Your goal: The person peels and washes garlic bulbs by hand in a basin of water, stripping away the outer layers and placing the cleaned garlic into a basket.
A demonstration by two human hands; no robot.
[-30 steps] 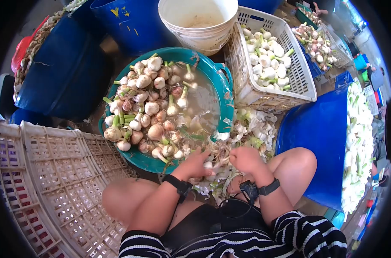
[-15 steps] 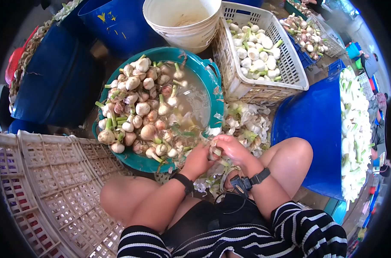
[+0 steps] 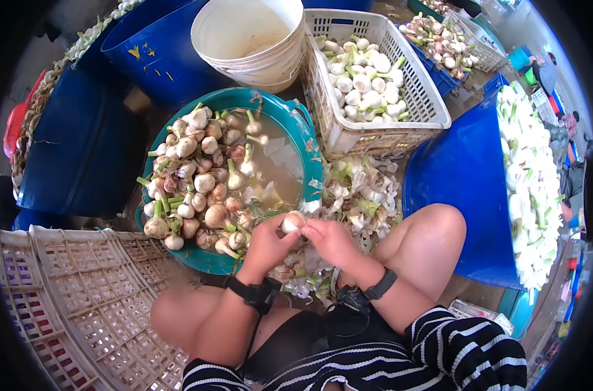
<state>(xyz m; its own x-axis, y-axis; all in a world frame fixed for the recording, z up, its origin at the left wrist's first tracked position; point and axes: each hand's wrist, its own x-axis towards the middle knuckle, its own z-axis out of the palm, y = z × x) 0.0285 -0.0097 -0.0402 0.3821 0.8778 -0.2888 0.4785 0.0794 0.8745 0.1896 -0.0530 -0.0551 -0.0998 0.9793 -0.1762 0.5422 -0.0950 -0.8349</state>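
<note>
- Left hand [image 3: 267, 244]: fingers and thumb curl around a garlic bulb [image 3: 292, 223], whose pale, rounded top shows between the two hands.
- Right hand [image 3: 333, 241]: partly closed, its fingertips pinched against the bulb's side.
- Teal tub [image 3: 314, 159]: just beyond the hands; it contains cloudy water [image 3: 280, 171] and a heap of unpeeled garlic [image 3: 202, 156], many bulbs with cut green stems.
- Garlic skins [image 3: 363, 195]: scattered beside the tub, below the white plastic crate [image 3: 378, 138] of clean, pale bulbs [image 3: 368, 81].
- White bucket [image 3: 277, 68]: upright between tub and crate, at their far ends (its inner wall is stained brown).
- Blue barrel [image 3: 456, 189]: at right, beside white garlic [image 3: 528, 186] piled high.
</note>
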